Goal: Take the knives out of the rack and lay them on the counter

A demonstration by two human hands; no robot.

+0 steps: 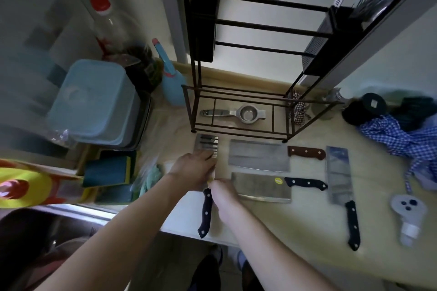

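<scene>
Far left, a light blue lidded tub (94, 104) sits on a tray by the sink, with sponges (108, 170) stacked in front of it. Next comes the knife being set down: a slotted cleaver (206, 146) with a black riveted handle (206, 214) that points back over the desk's (283, 224) front edge. The left hand (194, 169) lies flat, fingers spread, pressing on the blade. The right hand (223, 194) is pinched around the bolster, where blade meets handle, though how tightly I cannot tell.

To finish this well, I would say the flat of the blade should settle fully before either hand lifts, and the handle wants nudging inward so it does not overhang and get knocked.

Behind stands the black wire rack (238, 111), its knife slots apparently empty from here, with a metal strainer (236, 113) lying under it. To the right lie a brown-handled cleaver (260, 157), a cleaver with a yellow sticker (262, 186) just below it, and a third cleaver (339, 172) lying lengthwise. A blue checked cloth (399, 137) is bunched at the far right.
</scene>
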